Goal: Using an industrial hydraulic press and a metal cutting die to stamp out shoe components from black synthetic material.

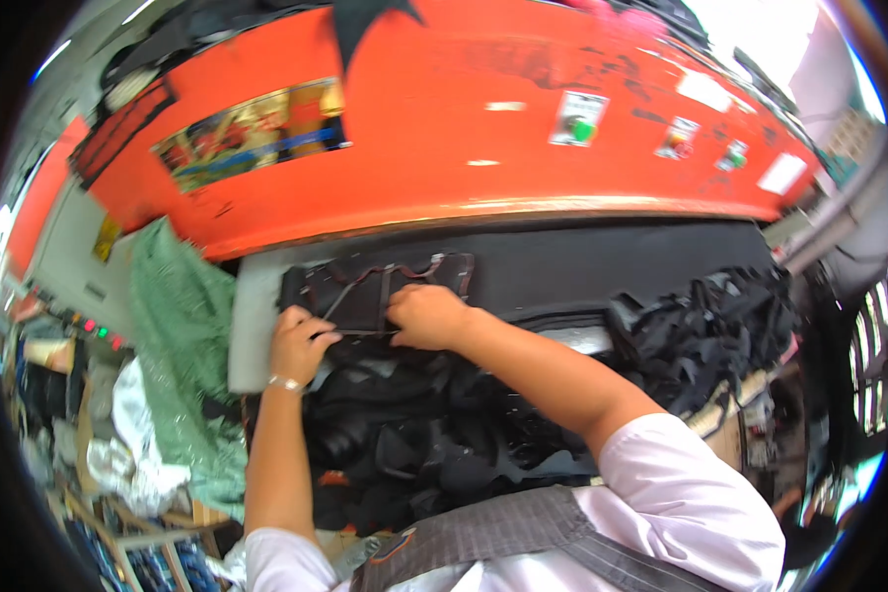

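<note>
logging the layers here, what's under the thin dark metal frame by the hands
Flat black sheet material shows through openings in the thin dark metal frame. A pale grey flat slab shows past the sheet's left edge; whether it continues underneath is covered.

A wide orange machine front (414, 138) spans the far side, with a colourful rectangular panel (257, 133) at its left and green and red buttons (583, 129) toward its right. At the left stands a pale grey cabinet (74, 252) with small lit lamps (90, 326); a wooden rack (148, 540) sits lower down. Glaring white light (770, 35) fills the upper right.
</note>
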